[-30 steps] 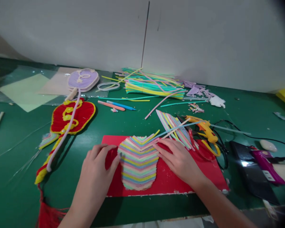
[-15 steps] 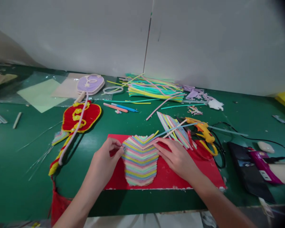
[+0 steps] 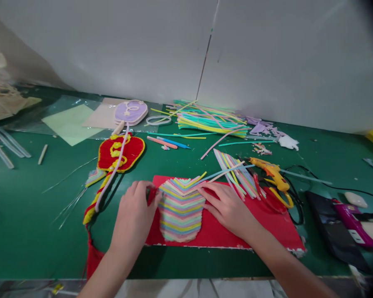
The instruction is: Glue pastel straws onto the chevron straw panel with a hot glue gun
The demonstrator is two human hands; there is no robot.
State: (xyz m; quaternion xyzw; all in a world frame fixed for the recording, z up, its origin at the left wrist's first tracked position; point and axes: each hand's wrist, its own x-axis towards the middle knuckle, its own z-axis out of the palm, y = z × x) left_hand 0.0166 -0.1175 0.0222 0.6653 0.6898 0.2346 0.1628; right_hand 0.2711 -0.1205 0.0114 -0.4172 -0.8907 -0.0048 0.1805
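Observation:
A rounded panel of pastel zigzag strips (image 3: 182,215) lies on a red board (image 3: 236,227). My left hand (image 3: 136,215) is at its upper left edge, thumb and fingers curled close together; whatever lies between the fingertips is too small to name. My right hand (image 3: 226,207) rests at the upper right edge, fingertips pressed on the ends of the strips. From there a blue strip (image 3: 230,170) and a pale pink strip (image 3: 225,171) stretch up to the right, over a striped triangular piece (image 3: 236,171).
An orange glue gun (image 3: 272,171) and yellow-handled scissors (image 3: 281,196) lie right of the board. Bundled fuzzy sticks (image 3: 211,122) lie behind. A red fan-shaped piece (image 3: 121,153) and a purple one (image 3: 131,111) are at the left.
The view has shifted left, so the table items appear farther right. My left hand's fingertips have lifted slightly at the panel's edge; my right hand stays at the panel's upper right.

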